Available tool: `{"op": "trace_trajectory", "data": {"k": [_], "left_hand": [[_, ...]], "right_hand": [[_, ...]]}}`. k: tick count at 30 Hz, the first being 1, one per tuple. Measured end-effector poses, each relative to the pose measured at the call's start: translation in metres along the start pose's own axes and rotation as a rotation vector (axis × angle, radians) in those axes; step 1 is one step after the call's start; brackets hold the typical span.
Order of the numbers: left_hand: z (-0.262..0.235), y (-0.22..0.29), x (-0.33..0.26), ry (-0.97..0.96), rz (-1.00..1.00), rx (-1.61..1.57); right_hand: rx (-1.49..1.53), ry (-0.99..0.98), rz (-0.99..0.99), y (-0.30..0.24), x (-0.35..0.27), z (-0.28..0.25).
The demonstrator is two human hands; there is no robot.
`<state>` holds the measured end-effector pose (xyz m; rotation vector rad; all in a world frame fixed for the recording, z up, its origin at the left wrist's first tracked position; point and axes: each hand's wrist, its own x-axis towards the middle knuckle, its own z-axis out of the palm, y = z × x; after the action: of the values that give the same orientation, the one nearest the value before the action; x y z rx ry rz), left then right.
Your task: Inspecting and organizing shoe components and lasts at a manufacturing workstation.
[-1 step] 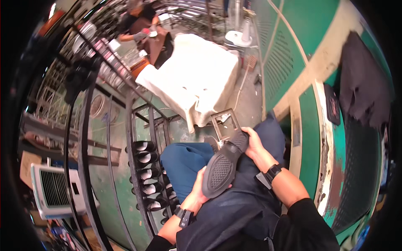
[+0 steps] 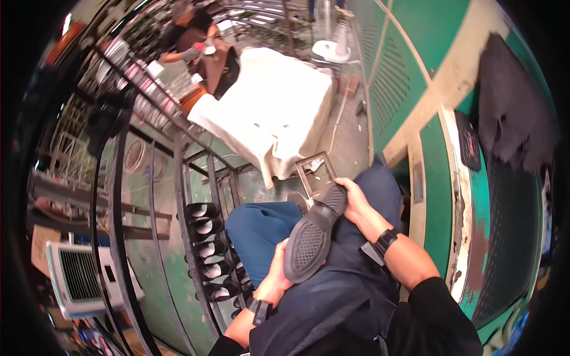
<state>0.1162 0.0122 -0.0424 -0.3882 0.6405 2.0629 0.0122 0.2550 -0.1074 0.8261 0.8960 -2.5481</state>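
Over my lap I hold a dark shoe [image 2: 310, 240], its patterned sole facing up toward me. My left hand [image 2: 278, 268] grips the toe end from the left side, fingers partly hidden beneath it. At the heel end my right hand [image 2: 354, 200] is closed around the far right side, and some of its fingers are out of sight. The shoe's upper is turned away and cannot be seen. To the left of my knee, several dark shoes [image 2: 208, 248] with pale insides sit stacked on a metal rack [image 2: 189, 249].
A white cloth-covered table [image 2: 267, 95] stands ahead, with a metal frame [image 2: 314, 172] in front of it. Another person [image 2: 205, 50] works beyond the table. Green panels [image 2: 436, 172] rise at my right. A white air cooler [image 2: 80, 279] and a bucket [image 2: 138, 155] are at left.
The view has shifted slightly, moving the surroundings a little to the left. Both hands keep hold of the shoe in nearly the same pose.
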Motion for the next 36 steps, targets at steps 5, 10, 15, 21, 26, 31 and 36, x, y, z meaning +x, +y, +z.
{"op": "trace_trajectory", "data": {"k": [5,10,15,21,26,31,36], "left_hand": [[-0.016,0.009,0.016,0.328,0.132,0.212],[0.012,0.075,0.068,0.354,0.343,0.416],[-0.008,0.105,0.141,0.407,0.314,0.671],[0.026,0.096,0.156,0.280,0.021,0.349],[0.015,0.087,0.139,0.352,0.322,0.334],[0.023,0.082,0.119,0.148,0.500,0.624],[0.006,0.082,0.118,0.384,0.424,0.484]], "right_hand": [[-0.494,-0.124,-0.099,-0.018,0.002,0.025],[-1.060,-0.469,-0.607,-0.007,0.047,0.011],[-0.868,-0.539,-0.569,0.014,0.052,0.020],[-0.947,-0.386,-0.643,-0.002,0.033,0.029],[-0.963,-0.315,-0.856,0.002,0.006,0.052],[-1.064,-0.396,-1.005,-0.005,-0.023,0.064],[-1.030,-0.349,-0.750,-0.001,-0.002,0.063]]}}
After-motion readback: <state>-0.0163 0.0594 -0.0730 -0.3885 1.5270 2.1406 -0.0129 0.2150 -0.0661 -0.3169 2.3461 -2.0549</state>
